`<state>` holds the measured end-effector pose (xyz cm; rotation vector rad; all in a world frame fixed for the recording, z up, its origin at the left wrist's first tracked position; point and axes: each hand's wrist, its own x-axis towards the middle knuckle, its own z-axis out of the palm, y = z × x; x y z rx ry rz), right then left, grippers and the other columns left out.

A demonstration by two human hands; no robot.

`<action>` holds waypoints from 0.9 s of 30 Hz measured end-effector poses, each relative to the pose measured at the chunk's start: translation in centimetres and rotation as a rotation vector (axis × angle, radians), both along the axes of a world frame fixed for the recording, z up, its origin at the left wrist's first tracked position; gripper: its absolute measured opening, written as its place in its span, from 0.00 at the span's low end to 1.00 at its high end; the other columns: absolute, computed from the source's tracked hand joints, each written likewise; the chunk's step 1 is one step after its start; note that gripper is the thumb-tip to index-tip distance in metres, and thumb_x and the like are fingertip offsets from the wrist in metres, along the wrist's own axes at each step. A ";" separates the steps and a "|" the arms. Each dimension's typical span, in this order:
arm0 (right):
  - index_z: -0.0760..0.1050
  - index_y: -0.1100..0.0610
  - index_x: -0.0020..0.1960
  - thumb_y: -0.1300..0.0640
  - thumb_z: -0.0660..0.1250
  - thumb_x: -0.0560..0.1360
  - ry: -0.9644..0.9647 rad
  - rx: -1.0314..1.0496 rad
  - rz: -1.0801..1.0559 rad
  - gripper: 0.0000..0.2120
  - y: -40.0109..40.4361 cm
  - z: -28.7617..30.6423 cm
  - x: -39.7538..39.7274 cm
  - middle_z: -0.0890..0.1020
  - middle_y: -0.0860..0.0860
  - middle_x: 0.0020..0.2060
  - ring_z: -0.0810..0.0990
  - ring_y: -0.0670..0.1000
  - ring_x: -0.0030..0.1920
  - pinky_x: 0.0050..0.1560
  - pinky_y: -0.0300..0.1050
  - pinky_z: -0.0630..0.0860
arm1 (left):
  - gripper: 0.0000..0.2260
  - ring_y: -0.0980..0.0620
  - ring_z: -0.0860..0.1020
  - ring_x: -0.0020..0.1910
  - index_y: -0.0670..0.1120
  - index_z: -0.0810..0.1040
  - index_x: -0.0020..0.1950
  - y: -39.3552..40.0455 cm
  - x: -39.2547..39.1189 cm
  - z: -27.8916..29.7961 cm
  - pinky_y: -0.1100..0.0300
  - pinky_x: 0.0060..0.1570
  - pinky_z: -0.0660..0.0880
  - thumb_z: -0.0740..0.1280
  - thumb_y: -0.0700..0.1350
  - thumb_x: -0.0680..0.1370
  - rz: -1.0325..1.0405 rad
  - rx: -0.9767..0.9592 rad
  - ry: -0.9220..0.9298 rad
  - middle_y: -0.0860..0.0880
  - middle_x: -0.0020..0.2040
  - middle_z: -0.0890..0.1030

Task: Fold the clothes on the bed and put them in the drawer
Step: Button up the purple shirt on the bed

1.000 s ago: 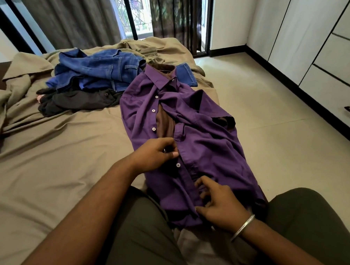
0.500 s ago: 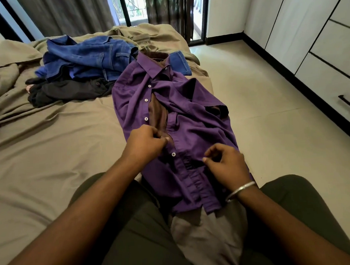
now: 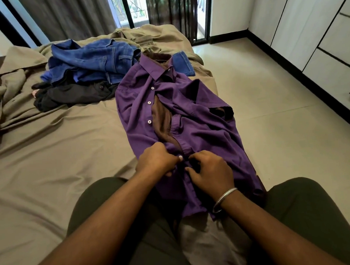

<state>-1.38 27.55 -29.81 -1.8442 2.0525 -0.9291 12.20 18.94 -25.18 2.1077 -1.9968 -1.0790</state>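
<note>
Head view. A tan sheet (image 3: pixel 49 159) covers the bed, rumpled along its far and left edges. At about 11 o'clock from the hands lies a heap of blue jeans (image 3: pixel 93 59), with a dark garment (image 3: pixel 72 95) bunched just in front of it, touching the heap's near edge. A blue cuff (image 3: pixel 183 64) pokes out at 12 o'clock, just beyond the shirt's collar. At 2 to 3 o'clock, across the pale floor (image 3: pixel 270 107), stands a white wardrobe with drawers (image 3: pixel 337 42), well apart from the bed. Dark curtains (image 3: pixel 72 14) and a glass door fill the far wall at 12 o'clock. Nothing lies between the hands and the shirt; the person's knees in dark green trousers (image 3: pixel 305 206) flank its lower end.

The purple shirt (image 3: pixel 200 131) lies lengthwise along the bed's right edge, collar at 12 o'clock, hem toward the person's lap. Its front is unbuttoned in the middle (brown lining shows in the gap), with three white buttons visible on the left placket.

The left hand (image 3: pixel 157 160) pinches the left placket, a white button at its fingertips. The right hand (image 3: pixel 209 171), a metal bangle (image 3: pixel 224 199) on its wrist, has curled fingers gripping the opposite placket. The two hands sit just beside each other at the shirt's midline, below the open gap.
</note>
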 end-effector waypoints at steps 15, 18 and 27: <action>0.78 0.58 0.47 0.63 0.67 0.75 -0.172 -0.166 -0.168 0.03 0.3 0.3 0.1 0.79 0.51 0.40 0.76 0.49 0.40 0.40 0.39 0.75 | 0.16 0.47 0.81 0.29 0.49 0.80 0.24 2.2 0.1 0.8 0.45 0.44 0.83 0.81 0.43 0.68 0.254 0.007 0.337 0.45 0.27 0.82; 0.79 0.53 0.49 0.62 0.68 0.77 -0.539 -0.118 -0.186 0.05 0.2 1.3 -0.1 0.81 0.44 0.40 0.80 0.40 0.43 0.43 0.31 0.77 | 0.13 0.48 0.80 0.28 0.45 0.80 0.28 2.7 0.4 1.3 0.47 0.42 0.84 0.81 0.43 0.68 0.262 -0.021 0.335 0.45 0.27 0.81; 0.84 0.55 0.45 0.61 0.74 0.73 -0.904 0.031 -0.131 0.02 -0.2 0.9 -0.6 0.86 0.49 0.39 0.84 0.47 0.43 0.46 0.41 0.81 | 0.03 0.66 0.74 0.31 0.51 0.86 0.42 4.6 0.4 3.7 0.71 0.34 0.67 0.77 0.48 0.71 0.182 -0.543 0.182 0.60 0.32 0.78</action>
